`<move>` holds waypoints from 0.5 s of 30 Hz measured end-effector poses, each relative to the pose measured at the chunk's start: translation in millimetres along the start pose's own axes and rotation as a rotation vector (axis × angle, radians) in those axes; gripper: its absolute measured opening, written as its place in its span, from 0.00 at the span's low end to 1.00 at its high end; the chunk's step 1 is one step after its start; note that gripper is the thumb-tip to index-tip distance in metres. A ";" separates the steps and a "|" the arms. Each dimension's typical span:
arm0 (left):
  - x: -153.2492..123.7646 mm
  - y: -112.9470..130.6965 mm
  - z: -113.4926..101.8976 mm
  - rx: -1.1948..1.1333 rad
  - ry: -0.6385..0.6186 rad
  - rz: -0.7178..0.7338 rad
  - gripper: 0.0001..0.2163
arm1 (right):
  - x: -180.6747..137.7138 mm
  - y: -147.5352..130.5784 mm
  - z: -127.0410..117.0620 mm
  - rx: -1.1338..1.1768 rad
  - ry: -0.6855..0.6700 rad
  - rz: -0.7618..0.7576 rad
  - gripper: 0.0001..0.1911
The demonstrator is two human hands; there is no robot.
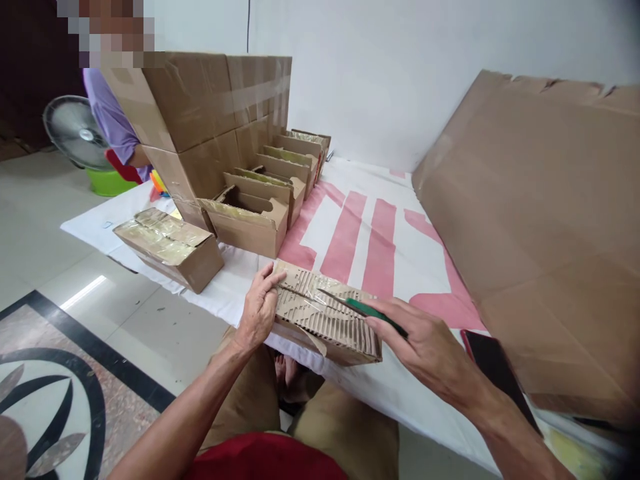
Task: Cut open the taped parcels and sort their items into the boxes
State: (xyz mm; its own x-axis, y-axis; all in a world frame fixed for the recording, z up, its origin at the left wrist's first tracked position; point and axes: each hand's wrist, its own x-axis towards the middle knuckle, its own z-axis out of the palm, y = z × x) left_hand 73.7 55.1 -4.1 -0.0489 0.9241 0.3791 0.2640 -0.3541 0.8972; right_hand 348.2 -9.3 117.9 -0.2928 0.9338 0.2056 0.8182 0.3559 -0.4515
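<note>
Right in front of me on the table edge lies a small cardboard box (325,333), its top torn to bare corrugations, with clear tape across the middle. My left hand (261,303) grips the box's left end, fingertips on the top edge. In my right hand (425,340) is a green-handled knife (367,309) with a thin pointed blade. The blade's tip lies at the tape on the box top; whether it has gone through the tape I cannot tell.
Left stands a taped box (170,240); beyond it are several opened boxes (255,217) in a row and a stack of cartons (195,107). A large cardboard sheet (540,233) leans at right, near a phone (497,373). Another person's sleeve (113,113) and a fan (75,133) are behind the stack.
</note>
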 end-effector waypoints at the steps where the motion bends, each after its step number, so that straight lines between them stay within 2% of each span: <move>1: -0.2 -0.3 0.1 0.006 -0.001 -0.010 0.19 | 8.0 -5.7 3.1 -0.072 -0.042 -0.034 0.18; 6: -0.4 -0.4 0.1 0.012 -0.016 -0.038 0.20 | 32.3 -26.5 13.8 -0.425 -0.245 -0.049 0.15; 11: -0.1 1.0 -1.2 0.006 -0.029 -0.056 0.21 | 37.8 -49.1 12.3 -0.673 -0.322 0.003 0.14; 15: -0.3 1.5 -2.3 0.015 -0.029 -0.067 0.21 | 41.4 -61.3 7.9 -0.738 -0.370 0.030 0.12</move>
State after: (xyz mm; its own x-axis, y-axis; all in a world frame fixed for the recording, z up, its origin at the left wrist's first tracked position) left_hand 71.9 54.0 -2.3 -0.0394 0.9495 0.3112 0.2756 -0.2890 0.9168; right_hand 282.0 7.8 147.2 -0.3042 0.9399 -0.1550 0.9050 0.3360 0.2608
